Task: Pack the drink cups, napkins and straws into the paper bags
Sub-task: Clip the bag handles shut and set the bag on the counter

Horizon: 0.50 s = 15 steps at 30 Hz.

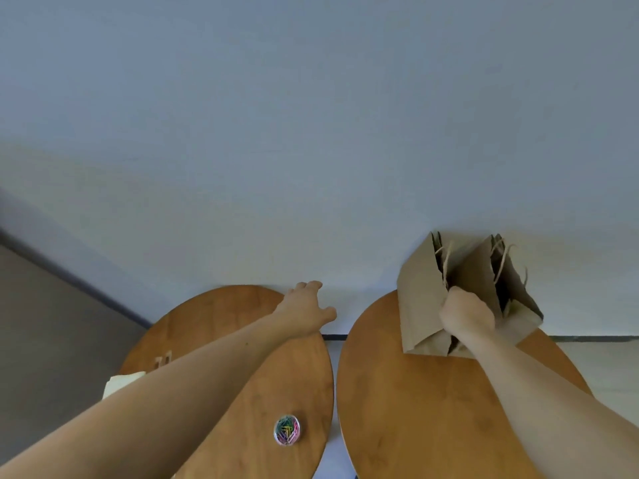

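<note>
Pale wall (311,133) behind left bench (214,316) and right bench (415,409), two round tops. Two paper bags (420,299) standing at the right one's far edge, gripped together by the right hand (465,314). Left hand (306,307) spread, empty (over its bench's far rim). One paperclip tub (286,432) nearer.

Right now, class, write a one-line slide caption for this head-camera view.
Right hand grips brown paper bags at the right round table; open left hand reaches forward over the left table.

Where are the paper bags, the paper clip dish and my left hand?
paper bags (420,305): head view, left bag's side panel.
paper clip dish (286,430): head view, its middle.
left hand (306,307): head view, back of hand.
</note>
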Motion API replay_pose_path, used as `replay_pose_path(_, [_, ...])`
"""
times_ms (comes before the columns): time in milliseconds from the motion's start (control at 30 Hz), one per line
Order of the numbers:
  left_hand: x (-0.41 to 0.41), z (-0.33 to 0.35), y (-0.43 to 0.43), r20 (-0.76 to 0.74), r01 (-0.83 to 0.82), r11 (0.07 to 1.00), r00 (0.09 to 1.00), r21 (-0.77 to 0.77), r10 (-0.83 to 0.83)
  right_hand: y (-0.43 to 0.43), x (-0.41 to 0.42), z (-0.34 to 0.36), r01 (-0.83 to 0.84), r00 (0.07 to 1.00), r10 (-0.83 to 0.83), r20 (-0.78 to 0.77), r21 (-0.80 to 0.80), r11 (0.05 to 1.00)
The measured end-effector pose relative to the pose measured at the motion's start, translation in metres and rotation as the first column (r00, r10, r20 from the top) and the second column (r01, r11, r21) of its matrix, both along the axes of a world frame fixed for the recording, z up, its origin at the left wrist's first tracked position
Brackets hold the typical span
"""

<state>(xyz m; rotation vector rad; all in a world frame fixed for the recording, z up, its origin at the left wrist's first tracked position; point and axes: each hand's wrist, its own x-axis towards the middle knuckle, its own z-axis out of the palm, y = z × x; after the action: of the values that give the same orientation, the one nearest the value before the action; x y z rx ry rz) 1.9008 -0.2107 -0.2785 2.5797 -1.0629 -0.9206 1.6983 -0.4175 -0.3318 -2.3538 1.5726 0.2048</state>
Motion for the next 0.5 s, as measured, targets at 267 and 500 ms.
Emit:
replay_pose_path(267, [0.033,0.008,0.056,0.005,-0.104,0.992,0.994,-0.070,0.105,0.068,0.077,0.030,-0.276,0.956,0.272,0.114,0.020,0.961])
replay_pose_path(500, [0.077,0.010,0.168,0.008,-0.210,0.971,0.977,-0.115,0.212,0.198,0.160,0.053,-0.504,0.858,0.495,0.140,0.038,0.863])
